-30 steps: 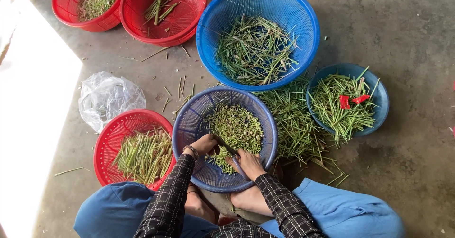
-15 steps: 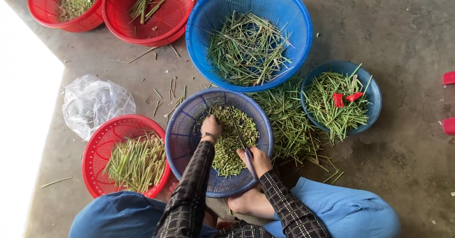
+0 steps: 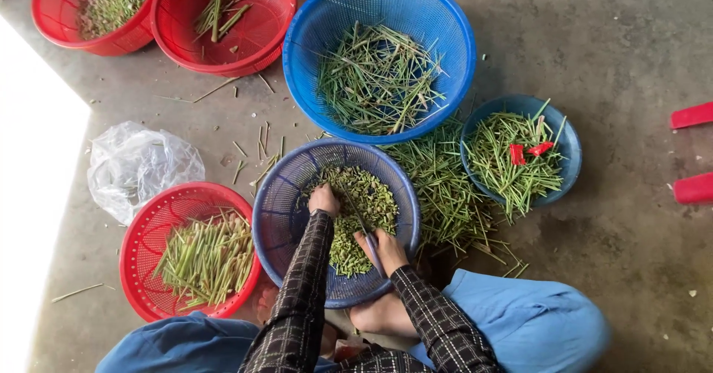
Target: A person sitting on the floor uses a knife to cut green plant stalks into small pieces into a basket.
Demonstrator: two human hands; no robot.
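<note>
A dark blue mesh basket (image 3: 276,217) in front of me holds a heap of short cut green stem pieces (image 3: 364,202). My left hand (image 3: 324,198) reaches into it, fingers closed on the far end of a thin green stem (image 3: 352,207) over the heap. My right hand (image 3: 382,250) is at the basket's near side, gripping a small knife with a pale handle (image 3: 371,248) against the same stem. Both sleeves are dark plaid.
A red basket of pale green stalks (image 3: 194,254) sits at my left. Beyond are a large blue basket of thin stems (image 3: 380,69), a small blue bowl with stems and red bits (image 3: 520,154), loose stems on the floor (image 3: 445,187), two red baskets (image 3: 223,17), a plastic bag (image 3: 137,165).
My left hand has reached further out over the cut pieces in the blue basket. The view has shifted slightly left.
</note>
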